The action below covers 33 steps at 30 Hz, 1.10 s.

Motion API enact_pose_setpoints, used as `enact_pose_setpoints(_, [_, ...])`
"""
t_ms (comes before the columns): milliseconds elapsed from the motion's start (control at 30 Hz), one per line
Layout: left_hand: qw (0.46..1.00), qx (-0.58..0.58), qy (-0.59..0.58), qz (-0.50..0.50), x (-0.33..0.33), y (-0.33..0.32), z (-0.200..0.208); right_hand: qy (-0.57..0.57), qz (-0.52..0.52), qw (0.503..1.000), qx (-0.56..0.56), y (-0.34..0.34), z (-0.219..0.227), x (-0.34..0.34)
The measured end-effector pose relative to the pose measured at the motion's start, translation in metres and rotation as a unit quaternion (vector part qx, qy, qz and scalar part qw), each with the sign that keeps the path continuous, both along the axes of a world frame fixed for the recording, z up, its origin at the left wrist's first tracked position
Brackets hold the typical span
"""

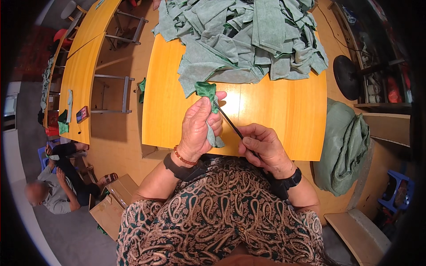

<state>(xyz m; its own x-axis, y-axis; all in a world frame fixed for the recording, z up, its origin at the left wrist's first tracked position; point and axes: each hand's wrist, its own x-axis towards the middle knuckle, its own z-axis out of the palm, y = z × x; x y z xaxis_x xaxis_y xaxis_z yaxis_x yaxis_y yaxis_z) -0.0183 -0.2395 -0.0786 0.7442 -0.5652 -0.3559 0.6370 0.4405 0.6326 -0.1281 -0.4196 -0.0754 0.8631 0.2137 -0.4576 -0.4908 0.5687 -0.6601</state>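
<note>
My left hand (pixel 196 126) is closed around a small piece of green fabric (pixel 206 90). Its bright green side bunches out above the thumb, and a paler grey-green end hangs below the fingers. My right hand (pixel 265 148) pinches a thin dark rod (pixel 229 120) between thumb and fingers. The rod slants up to the left, and its far tip meets the fabric at my left fingers; whether it goes inside the cloth I cannot tell. Both hands are above the near edge of the yellow wooden table (pixel 171 111).
A large heap of grey-green cloth pieces (pixel 270 35) covers the table's far part. On the right lie a big green fabric bundle (pixel 339 146) and a round black base (pixel 347 77). At left are another long table (pixel 82 75), a cardboard box (pixel 111 206) and a seated person (pixel 62 190).
</note>
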Motion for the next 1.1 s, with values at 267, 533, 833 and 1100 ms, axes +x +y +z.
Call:
enact_pose_setpoints(267, [0.988, 0.108, -0.082, -0.080, -0.027, -0.009, -0.002, -0.055, -0.041, 0.998, -0.002, 0.007, -0.008, 0.029])
enact_pose_setpoints(533, [0.990, 0.106, -0.096, 0.003, -0.023, -0.002, -0.006, -0.108, -0.037, 0.993, -0.030, 0.016, -0.012, 0.022])
enact_pose_setpoints(833, [0.995, 0.018, -0.102, 0.000, -0.021, -0.004, -0.012, -0.078, -0.067, 0.993, -0.057, 0.016, -0.018, 0.020])
enact_pose_setpoints(1100, [0.994, 0.006, -0.096, 0.045, 0.001, 0.002, 0.002, -0.108, -0.041, 0.982, -0.146, 0.013, -0.008, 0.019])
